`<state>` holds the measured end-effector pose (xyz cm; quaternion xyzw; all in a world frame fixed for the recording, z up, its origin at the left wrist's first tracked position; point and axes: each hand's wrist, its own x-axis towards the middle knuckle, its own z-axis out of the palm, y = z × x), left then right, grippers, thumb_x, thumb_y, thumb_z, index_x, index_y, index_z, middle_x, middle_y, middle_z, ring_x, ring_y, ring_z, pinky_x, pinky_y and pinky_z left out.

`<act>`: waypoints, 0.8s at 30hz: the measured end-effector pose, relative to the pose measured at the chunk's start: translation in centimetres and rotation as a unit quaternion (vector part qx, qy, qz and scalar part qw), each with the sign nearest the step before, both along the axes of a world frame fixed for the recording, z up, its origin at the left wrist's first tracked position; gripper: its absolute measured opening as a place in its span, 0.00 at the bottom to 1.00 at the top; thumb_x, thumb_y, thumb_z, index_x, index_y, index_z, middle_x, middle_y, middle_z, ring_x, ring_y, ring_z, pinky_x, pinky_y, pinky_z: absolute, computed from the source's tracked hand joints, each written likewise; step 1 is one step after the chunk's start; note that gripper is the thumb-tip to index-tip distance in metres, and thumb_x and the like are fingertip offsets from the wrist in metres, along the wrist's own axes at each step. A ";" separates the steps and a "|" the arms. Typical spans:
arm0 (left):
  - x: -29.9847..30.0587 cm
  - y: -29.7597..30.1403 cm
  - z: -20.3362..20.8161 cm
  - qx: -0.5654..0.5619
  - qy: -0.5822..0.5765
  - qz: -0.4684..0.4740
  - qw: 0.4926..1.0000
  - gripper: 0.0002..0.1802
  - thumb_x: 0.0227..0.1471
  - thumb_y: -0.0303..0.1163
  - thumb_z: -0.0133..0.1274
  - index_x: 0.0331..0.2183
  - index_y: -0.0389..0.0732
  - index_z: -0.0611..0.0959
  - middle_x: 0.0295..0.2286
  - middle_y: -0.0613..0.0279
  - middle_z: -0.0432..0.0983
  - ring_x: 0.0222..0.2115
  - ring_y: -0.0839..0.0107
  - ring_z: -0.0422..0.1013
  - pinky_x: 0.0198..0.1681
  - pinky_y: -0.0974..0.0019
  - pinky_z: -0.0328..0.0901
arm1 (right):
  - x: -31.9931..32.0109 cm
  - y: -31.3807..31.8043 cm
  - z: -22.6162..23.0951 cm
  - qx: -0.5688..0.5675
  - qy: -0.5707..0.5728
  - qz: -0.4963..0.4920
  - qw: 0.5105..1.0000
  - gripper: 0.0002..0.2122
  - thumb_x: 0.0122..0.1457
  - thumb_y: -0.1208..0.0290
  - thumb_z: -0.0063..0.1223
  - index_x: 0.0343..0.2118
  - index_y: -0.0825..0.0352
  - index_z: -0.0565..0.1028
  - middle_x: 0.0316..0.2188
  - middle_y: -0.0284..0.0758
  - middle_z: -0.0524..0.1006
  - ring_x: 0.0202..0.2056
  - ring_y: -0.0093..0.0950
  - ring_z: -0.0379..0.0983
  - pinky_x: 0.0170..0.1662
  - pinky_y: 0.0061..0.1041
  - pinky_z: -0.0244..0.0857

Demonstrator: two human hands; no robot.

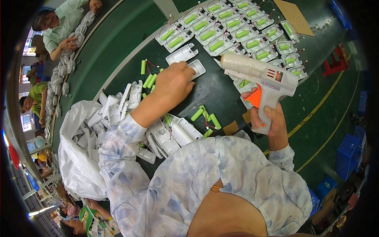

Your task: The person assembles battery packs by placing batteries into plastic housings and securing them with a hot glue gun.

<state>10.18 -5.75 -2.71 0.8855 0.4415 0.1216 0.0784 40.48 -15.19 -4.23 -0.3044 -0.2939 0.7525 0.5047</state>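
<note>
My right hand [271,120] grips the handle of a white hot glue gun [283,81] with an orange trigger. Its nozzle end is hard to make out against the shells behind it. My left hand [173,85] reaches over the dark bench, its fingers closed at the edge of an open white plastic shell [198,68]. Just beyond that shell lies another white shell [181,54]. Loose green battery cells [151,81] with thin wires lie beside my left hand. More wired green cells [207,117] rest between my arms.
Rows of white shells with green cells [231,24] cover the far bench. A white sack [79,166] full of shells stands at left, near piled shells [173,136]. A brown board [294,17] lies far right. Across the green conveyor [118,37], people handle white parts.
</note>
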 end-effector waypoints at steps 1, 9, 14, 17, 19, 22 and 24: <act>0.2 -0.1 -0.8 0.023 0.027 -0.021 0.999 0.06 0.43 0.27 0.57 0.29 0.39 0.80 0.28 0.57 0.72 0.31 0.57 0.72 0.30 0.55 0.69 | 0.0 -0.1 0.0 0.002 0.001 0.002 1.000 0.30 0.54 0.63 0.55 0.58 0.74 0.62 0.53 0.56 0.71 0.18 0.22 0.70 0.23 0.22 0.67; 1.2 0.3 -0.1 0.066 0.056 -0.156 0.984 0.03 0.43 0.29 0.52 0.24 0.42 0.79 0.31 0.61 0.68 0.35 0.64 0.69 0.33 0.63 0.65 | 0.7 -0.3 -0.3 0.003 0.003 -0.016 1.000 0.30 0.54 0.63 0.54 0.57 0.73 0.62 0.54 0.57 0.70 0.19 0.23 0.70 0.23 0.22 0.67; -1.3 3.6 -0.8 0.113 0.013 -0.129 0.985 0.02 0.42 0.28 0.54 0.23 0.40 0.80 0.32 0.58 0.72 0.36 0.59 0.71 0.35 0.58 0.68 | 0.5 -0.6 -0.6 0.002 0.008 -0.011 1.000 0.30 0.54 0.63 0.55 0.58 0.73 0.62 0.54 0.57 0.70 0.19 0.23 0.71 0.23 0.22 0.67; -1.4 2.3 -0.5 0.047 -0.041 0.024 0.998 0.08 0.41 0.29 0.58 0.29 0.39 0.81 0.35 0.55 0.74 0.38 0.55 0.72 0.40 0.59 0.69 | 0.5 -0.3 -0.8 -0.001 0.019 -0.003 1.000 0.31 0.54 0.63 0.55 0.58 0.74 0.61 0.54 0.57 0.70 0.19 0.24 0.71 0.23 0.23 0.68; -0.4 1.6 -0.2 0.047 -0.037 0.058 0.997 0.15 0.39 0.33 0.63 0.33 0.40 0.81 0.35 0.55 0.75 0.37 0.55 0.72 0.40 0.57 0.69 | 0.5 -0.2 -0.9 -0.005 0.026 0.008 1.000 0.31 0.54 0.63 0.55 0.59 0.74 0.61 0.54 0.57 0.70 0.19 0.24 0.71 0.23 0.23 0.67; -0.2 1.9 -0.6 0.072 0.024 0.068 0.995 0.18 0.40 0.34 0.64 0.36 0.40 0.80 0.33 0.54 0.75 0.36 0.55 0.72 0.39 0.55 0.69 | 0.0 -0.1 -0.4 0.009 0.008 0.001 1.000 0.32 0.55 0.63 0.55 0.59 0.76 0.60 0.54 0.57 0.69 0.19 0.24 0.71 0.23 0.23 0.67; -0.1 2.5 -1.2 0.028 0.015 0.084 0.996 0.16 0.42 0.33 0.63 0.35 0.40 0.81 0.32 0.55 0.76 0.37 0.55 0.73 0.39 0.55 0.69 | -0.3 0.1 -0.5 0.008 0.014 0.007 1.000 0.32 0.55 0.63 0.55 0.59 0.76 0.59 0.54 0.57 0.69 0.19 0.25 0.71 0.23 0.23 0.67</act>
